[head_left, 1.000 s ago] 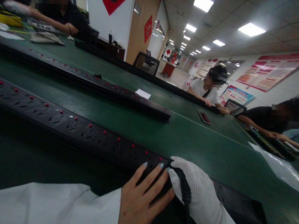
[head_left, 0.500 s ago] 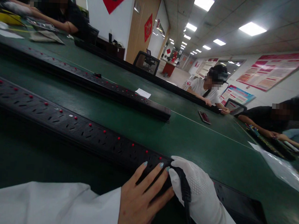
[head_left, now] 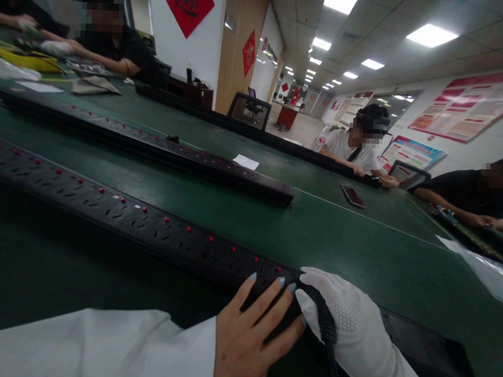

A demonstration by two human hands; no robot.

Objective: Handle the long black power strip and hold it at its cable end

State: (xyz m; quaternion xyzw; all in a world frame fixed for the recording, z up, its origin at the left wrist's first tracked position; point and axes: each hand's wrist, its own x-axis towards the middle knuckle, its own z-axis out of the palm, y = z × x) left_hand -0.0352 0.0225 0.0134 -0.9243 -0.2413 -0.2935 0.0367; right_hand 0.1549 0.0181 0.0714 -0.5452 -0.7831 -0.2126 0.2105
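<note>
A long black power strip (head_left: 148, 219) with red dots and socket slots runs from the left edge to the lower middle. My bare left hand (head_left: 254, 332) lies on its near end, fingers spread and pressing on the surface. In a white dotted glove, my right hand (head_left: 346, 311) is wrapped round a black plug with a thick cable (head_left: 327, 327), right at the end of the strip. The cable hangs down toward the bottom edge. Whether the plug sits in a socket is hidden by the fingers.
Another black strip (head_left: 152, 149) lies beyond, a third (head_left: 254, 132) along the far edge of the green table (head_left: 337, 243). A phone (head_left: 353, 196), white paper (head_left: 245, 162), a plastic bag (head_left: 491, 274) and a dark panel (head_left: 432, 350) are around. Several people sit at the table.
The view has shifted slightly, so the strips and both hands appear a little further right. My left hand still lies on the strip and my right hand still holds the plug.
</note>
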